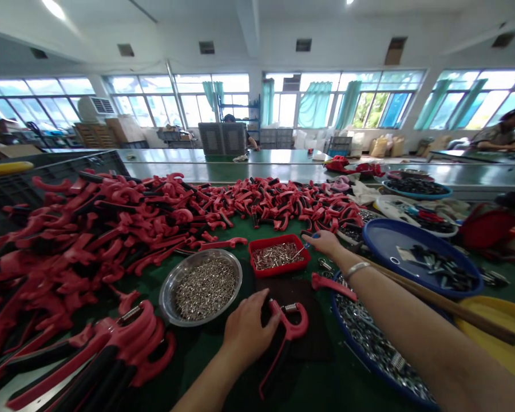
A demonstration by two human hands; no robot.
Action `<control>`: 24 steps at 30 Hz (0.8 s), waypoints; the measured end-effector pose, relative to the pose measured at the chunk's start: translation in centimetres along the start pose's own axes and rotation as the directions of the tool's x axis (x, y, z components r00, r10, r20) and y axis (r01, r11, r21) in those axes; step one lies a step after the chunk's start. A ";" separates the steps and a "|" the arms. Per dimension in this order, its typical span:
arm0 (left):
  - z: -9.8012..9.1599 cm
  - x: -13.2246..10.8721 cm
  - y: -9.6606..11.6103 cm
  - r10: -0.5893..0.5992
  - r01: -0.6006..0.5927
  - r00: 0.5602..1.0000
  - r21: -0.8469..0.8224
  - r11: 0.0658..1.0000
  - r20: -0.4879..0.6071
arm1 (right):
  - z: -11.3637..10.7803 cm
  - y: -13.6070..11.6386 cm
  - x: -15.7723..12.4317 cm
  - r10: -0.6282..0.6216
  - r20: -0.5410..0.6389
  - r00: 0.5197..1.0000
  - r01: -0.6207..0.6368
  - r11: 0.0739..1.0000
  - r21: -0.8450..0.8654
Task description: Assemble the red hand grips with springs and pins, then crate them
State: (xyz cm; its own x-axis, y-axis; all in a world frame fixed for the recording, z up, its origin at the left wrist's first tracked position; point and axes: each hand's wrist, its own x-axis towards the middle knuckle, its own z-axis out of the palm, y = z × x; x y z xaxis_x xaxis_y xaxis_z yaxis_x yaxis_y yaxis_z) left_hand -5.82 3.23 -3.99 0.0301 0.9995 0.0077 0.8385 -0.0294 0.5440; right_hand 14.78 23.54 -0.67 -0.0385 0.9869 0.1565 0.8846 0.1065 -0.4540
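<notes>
Left hand [249,335] grasping red-and-black spring-fitted hand tool [288,332] on dark mat [296,297] | right hand [324,243] outstretched, grip unclear, just beside red plastic tray of metal pins [278,254] | round steel bowl of small silver parts [201,292] near left hand | blue dish of metal springs [369,343] under right forearm | heaped red-and-black tool handles [111,240] on green counter [326,383]

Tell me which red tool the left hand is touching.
The red-and-black tool on the dark mat, with a coil spring at its curved head, apart from the heap.
</notes>
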 end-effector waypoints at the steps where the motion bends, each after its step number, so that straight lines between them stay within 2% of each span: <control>1: -0.1 0.0 0.1 -0.010 0.010 1.000 -0.012 1.000 -0.001 | 0.4 -0.3 0.3 -0.022 -0.003 1.000 0.022 1.000 0.014; 6: -1.0 0.7 0.5 -0.110 0.111 0.994 -0.089 0.990 0.019 | 2.2 -3.4 -1.6 -0.253 -0.047 0.966 0.256 0.965 0.059; 10: -0.8 1.4 -0.1 -0.109 0.112 0.994 -0.140 0.984 0.027 | 1.7 -5.1 -4.0 -0.359 -0.052 0.932 0.362 0.930 0.059; 14: -0.4 1.1 -1.0 -0.042 0.040 0.999 -0.171 0.984 -0.009 | -0.4 -4.9 -8.1 -0.326 -0.192 0.926 0.344 0.937 0.066; 15: -0.3 0.8 -1.0 -0.035 0.034 0.999 -0.169 0.985 0.001 | -0.9 -4.7 -9.6 -0.309 -0.217 0.926 0.339 0.934 0.116; 16: -0.3 0.6 -1.0 -0.025 0.027 1.000 -0.165 0.986 0.013 | -1.2 -4.4 -11.1 -0.285 -0.213 0.935 0.332 0.913 0.237; 18: -0.4 0.2 -0.9 0.001 0.003 1.000 -0.148 0.989 0.028 | -1.2 -3.8 -14.2 -0.252 -0.115 0.961 0.275 0.817 0.506; 19: -0.5 0.1 -0.8 0.015 -0.011 0.999 -0.137 0.990 0.033 | -0.9 -3.5 -15.6 -0.243 -0.066 0.968 0.235 0.776 0.585; 21: -0.4 -0.1 -0.7 0.029 -0.025 0.999 -0.119 0.993 0.036 | 0.0 -3.1 -17.7 -0.224 -0.004 0.975 0.173 0.739 0.651; 24: -0.2 -0.2 -0.9 0.040 -0.035 0.999 -0.116 0.993 0.037 | 1.4 -2.7 -19.3 -0.182 0.038 0.983 0.105 0.712 0.694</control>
State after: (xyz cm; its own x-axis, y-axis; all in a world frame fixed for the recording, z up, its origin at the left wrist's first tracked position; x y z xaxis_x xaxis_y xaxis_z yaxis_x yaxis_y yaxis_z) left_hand -6.74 3.05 -4.30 0.0839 0.9965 -0.0019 0.7684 -0.0634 0.6368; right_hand 12.47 4.40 -3.65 -0.2168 0.9549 0.2031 0.3038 0.2637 -0.9155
